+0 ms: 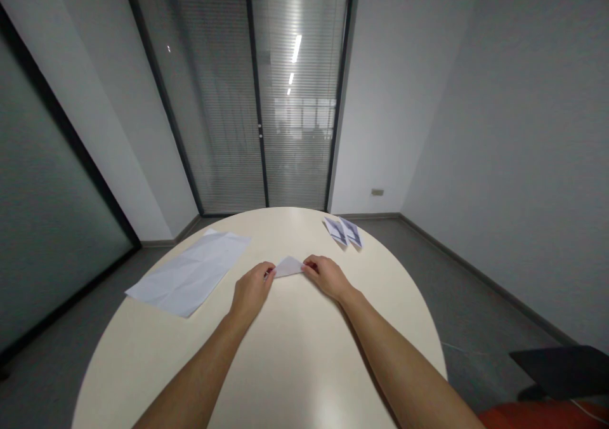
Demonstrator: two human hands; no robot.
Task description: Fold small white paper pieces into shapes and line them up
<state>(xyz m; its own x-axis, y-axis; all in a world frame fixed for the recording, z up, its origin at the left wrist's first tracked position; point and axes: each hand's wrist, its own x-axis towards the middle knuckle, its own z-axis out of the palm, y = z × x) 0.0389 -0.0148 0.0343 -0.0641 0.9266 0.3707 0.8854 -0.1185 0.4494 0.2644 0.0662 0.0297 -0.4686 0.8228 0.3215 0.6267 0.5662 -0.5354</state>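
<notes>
A small piece of folded white paper (288, 266), roughly triangular with its peak pointing away from me, is held between my two hands just above or on the table; I cannot tell which. My left hand (252, 287) pinches its left corner between thumb and fingers. At the opposite corner, my right hand (328, 275) grips the paper the same way. Both hands partly hide the corners they hold.
A large creased white sheet (190, 273) lies at the left of the round cream table (285, 353). Two folded paper pieces (343, 232) sit near the far right edge. A black flat object (564, 369) is beyond the table at lower right.
</notes>
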